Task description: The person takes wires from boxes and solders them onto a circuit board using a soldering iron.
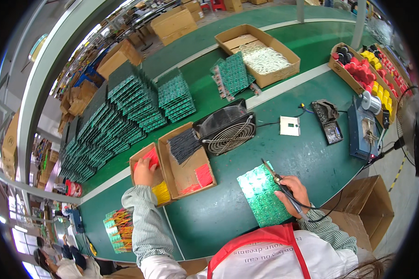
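Note:
At the left, my left hand (145, 172) reaches into a small cardboard box, its bent fingers closed on red wires (150, 157). Yellow wires (161, 193) lie in the near part of that box. My right hand (293, 194) grips a soldering iron (287, 189) whose tip points to the far left. Under the iron lies a green circuit board panel (264, 197), glossy with reflected light; my right hand covers part of its right edge. A larger cardboard box (181, 176) beside my left hand holds black wires (184, 144) and more red wires (203, 175).
Behind the boxes stands a black fan (228, 130) with a wire grille. Tall stacks of circuit boards (130, 102) fill the far left. A soldering station (363, 130) with a solder spool (371, 102) stands at right. A wired board panel (118, 230) lies near left.

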`<state>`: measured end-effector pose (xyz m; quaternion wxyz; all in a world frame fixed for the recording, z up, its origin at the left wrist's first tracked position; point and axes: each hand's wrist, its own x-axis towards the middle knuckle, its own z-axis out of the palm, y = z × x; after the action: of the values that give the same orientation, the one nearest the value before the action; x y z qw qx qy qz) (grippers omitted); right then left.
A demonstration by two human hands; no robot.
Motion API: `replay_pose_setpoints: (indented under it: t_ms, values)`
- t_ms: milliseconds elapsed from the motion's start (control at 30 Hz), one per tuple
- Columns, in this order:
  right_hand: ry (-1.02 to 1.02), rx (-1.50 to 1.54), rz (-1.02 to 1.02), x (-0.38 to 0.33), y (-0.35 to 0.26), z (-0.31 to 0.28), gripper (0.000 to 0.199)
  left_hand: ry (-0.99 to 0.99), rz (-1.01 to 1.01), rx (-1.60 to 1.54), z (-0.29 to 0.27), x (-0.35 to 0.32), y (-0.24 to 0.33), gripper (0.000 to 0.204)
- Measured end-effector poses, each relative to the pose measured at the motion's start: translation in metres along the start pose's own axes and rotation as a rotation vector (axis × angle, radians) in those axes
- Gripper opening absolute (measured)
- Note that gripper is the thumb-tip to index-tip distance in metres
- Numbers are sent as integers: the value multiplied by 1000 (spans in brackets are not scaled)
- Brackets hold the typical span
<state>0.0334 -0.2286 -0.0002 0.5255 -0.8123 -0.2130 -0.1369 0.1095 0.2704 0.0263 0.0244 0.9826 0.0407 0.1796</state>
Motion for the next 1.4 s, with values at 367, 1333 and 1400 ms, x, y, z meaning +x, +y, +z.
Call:
replay_pose_setpoints:
  t_ms: [367, 1333, 1400]
  values:
    - [-95, 20, 107, -4, -1, -4, 32, -50, 4, -12, 6, 3, -23, 13]
    - [-16, 21, 66, 5, -7, -15, 35, -242, 269, -10, -105, -1, 64, 14]
    - [-20, 14, 87, 7, -10, -18, 34, -262, 446, 305, -110, -23, 83, 6]
